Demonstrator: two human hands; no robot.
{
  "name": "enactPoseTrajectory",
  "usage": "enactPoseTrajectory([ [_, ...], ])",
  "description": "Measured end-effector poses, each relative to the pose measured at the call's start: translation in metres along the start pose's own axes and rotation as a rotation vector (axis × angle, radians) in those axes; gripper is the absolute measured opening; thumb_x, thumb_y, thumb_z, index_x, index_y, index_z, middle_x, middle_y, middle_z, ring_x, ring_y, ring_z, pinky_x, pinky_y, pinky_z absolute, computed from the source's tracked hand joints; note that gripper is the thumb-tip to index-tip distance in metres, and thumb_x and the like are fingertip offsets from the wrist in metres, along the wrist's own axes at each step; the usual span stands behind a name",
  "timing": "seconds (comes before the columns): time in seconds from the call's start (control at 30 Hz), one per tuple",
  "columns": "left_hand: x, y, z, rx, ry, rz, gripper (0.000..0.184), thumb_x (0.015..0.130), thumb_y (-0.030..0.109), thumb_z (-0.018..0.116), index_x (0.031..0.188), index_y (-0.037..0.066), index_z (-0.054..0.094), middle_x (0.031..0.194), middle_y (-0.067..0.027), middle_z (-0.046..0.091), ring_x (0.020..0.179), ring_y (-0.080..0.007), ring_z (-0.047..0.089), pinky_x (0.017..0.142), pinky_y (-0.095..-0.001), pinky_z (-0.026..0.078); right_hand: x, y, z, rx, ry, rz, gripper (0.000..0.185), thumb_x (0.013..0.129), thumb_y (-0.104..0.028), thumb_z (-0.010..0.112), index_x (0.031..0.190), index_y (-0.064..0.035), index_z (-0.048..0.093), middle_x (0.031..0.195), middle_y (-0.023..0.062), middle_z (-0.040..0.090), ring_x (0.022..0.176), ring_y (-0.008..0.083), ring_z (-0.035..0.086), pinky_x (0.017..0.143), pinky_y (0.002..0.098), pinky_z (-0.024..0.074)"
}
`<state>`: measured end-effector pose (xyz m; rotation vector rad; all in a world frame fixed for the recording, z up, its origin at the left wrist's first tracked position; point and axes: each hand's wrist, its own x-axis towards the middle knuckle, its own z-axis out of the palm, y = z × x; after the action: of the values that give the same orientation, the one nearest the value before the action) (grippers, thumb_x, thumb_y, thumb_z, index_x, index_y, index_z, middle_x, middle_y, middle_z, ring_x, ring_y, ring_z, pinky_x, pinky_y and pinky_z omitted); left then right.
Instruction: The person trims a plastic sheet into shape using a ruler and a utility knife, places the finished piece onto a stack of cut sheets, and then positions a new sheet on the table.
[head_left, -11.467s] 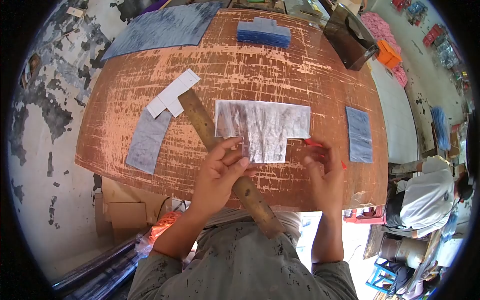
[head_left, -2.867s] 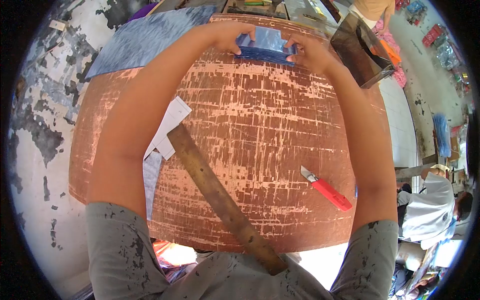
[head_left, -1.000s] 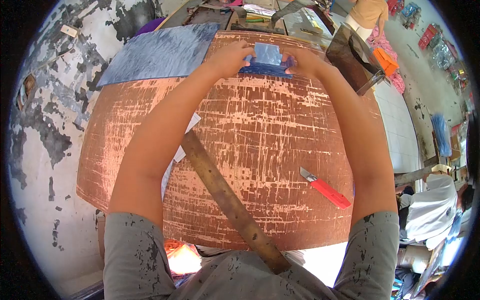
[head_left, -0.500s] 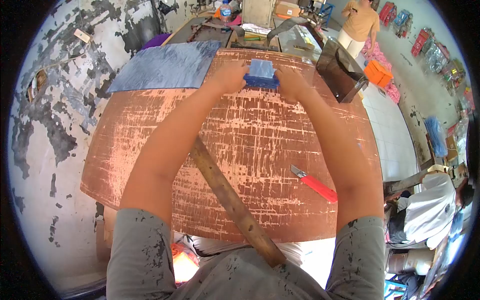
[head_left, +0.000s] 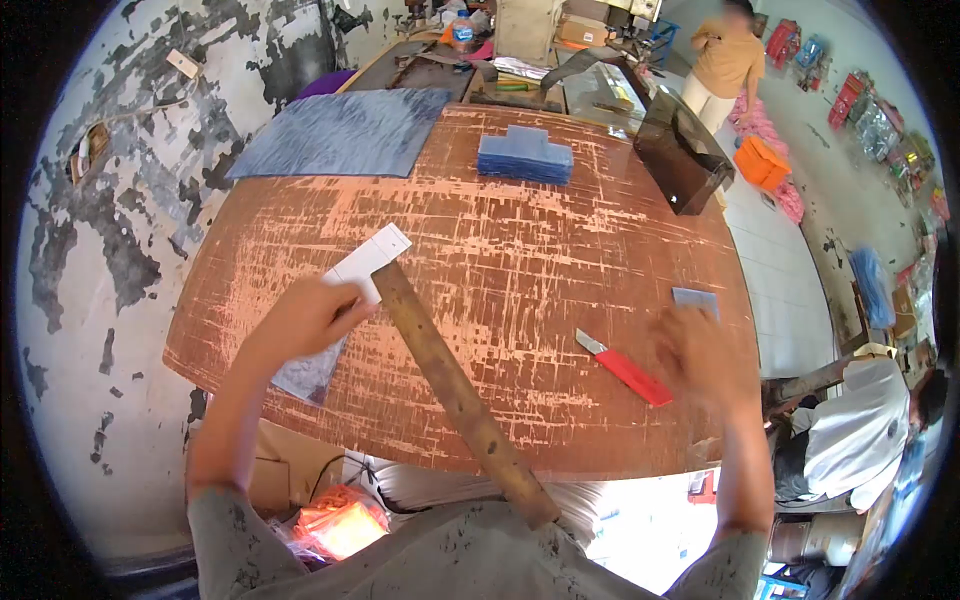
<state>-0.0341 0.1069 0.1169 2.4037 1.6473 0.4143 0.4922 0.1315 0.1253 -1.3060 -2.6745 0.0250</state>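
My left hand [head_left: 308, 318] is at the left of the table, its fingers curled in a pinch at the edge of a white angular card template [head_left: 368, 258]. A blue-grey sheet piece [head_left: 310, 375] lies partly under that hand. On the right, my right hand [head_left: 700, 350] is smeared by motion beside a small blue-grey piece [head_left: 697, 298]; its grip is unclear. A neat stack of blue T-shaped pieces [head_left: 525, 157] sits at the far middle, apart from both hands. A red-handled utility knife [head_left: 632, 374] lies left of my right hand.
A long wooden stick [head_left: 455, 388] slants from the worn brown table [head_left: 520, 255] toward my body. A large blue-grey sheet [head_left: 340, 132] lies far left. A dark translucent box [head_left: 683, 150] stands far right. One person [head_left: 727, 60] stands behind; another [head_left: 860, 425] sits at right.
Both hands have let go of the blue stack and come nearer my body, the left to the white template, the right to the right side. The template and small blue pieces are now visible.
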Motion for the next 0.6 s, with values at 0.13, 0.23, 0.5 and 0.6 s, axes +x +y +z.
enactPoseTrajectory([
  [0.13,-0.104,0.002,0.018,-0.214,0.077,-0.391,0.021,0.108,0.023,0.067,0.102,0.004,0.073,0.072,-0.0123,0.064,0.061,-0.0243,0.058,0.061,-0.0372,0.046,-0.075,-0.033,0.019,0.196,-0.128,0.129,0.02,0.089,-0.005,0.073,0.109,-0.0032,0.075,0.113,0.0151,0.072,0.116,0.0387,0.065,0.106,0.0505,0.0458],
  [0.23,-0.133,-0.007,0.059,-0.338,0.581,-0.603,0.017,0.109,0.015,0.064,0.105,0.001,0.072,0.081,-0.0073,0.068,0.07,-0.0149,0.058,0.067,-0.0333,0.047,-0.098,-0.051,0.057,0.412,0.251,0.291,0.019,0.089,-0.003,0.074,0.107,-0.0036,0.074,0.105,0.0132,0.073,0.111,0.0382,0.068,0.102,0.0487,0.0454],
  [0.5,-0.167,-0.028,0.089,-0.378,0.698,-0.779,0.033,0.103,0.018,0.076,0.131,0.002,0.069,0.134,-0.0133,0.067,0.118,-0.0221,0.063,0.1,-0.0348,0.051,-0.103,-0.07,0.096,0.212,0.439,0.432,0.026,0.095,-0.005,0.074,0.12,-0.0012,0.071,0.131,0.0179,0.066,0.128,0.0392,0.06,0.109,0.0496,0.0435],
  [0.6,-0.14,-0.01,0.078,0.016,0.592,-0.588,0.049,0.096,0.023,0.081,0.139,0.004,0.068,0.152,-0.0183,0.057,0.138,-0.0335,0.057,0.114,-0.043,0.047,-0.099,-0.069,0.094,0.251,0.369,0.481,0.046,0.092,-0.008,0.076,0.137,-0.004,0.066,0.152,0.0199,0.059,0.141,0.0406,0.054,0.116,0.0551,0.0382],
])
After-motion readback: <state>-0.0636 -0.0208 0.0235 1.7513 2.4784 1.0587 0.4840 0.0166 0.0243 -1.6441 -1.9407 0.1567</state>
